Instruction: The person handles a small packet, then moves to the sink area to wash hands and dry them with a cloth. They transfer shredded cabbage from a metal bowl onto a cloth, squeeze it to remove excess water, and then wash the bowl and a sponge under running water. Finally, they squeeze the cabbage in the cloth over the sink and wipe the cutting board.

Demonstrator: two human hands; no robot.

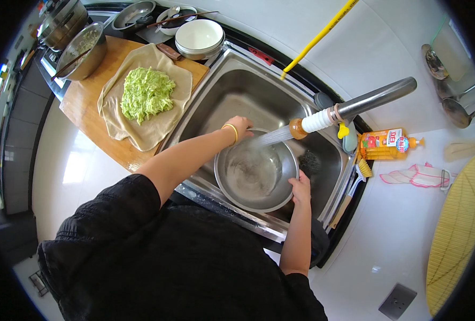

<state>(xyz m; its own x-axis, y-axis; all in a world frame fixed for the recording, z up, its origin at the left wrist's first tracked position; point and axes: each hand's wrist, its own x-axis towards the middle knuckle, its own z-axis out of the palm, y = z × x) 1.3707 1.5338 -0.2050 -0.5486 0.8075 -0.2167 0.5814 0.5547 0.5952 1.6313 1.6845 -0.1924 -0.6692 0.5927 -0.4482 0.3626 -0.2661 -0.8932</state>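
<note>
A round stainless steel bowl is tilted over the near part of the steel sink. My left hand, with a yellow bangle at the wrist, is at its far left rim; whether the fingers grip the rim is hard to tell. My right hand grips the right rim, thumb on the inside. Water streams from the faucet into the bowl, where some water swirls. Left of the sink, shredded green vegetable lies heaped on a beige cloth over a wooden cutting board.
Stacked white bowls stand behind the board. A metal bowl of chopped food with chopsticks sits at the board's far left corner. An orange soap bottle and a yellow-bristled brush are along the sink's right side.
</note>
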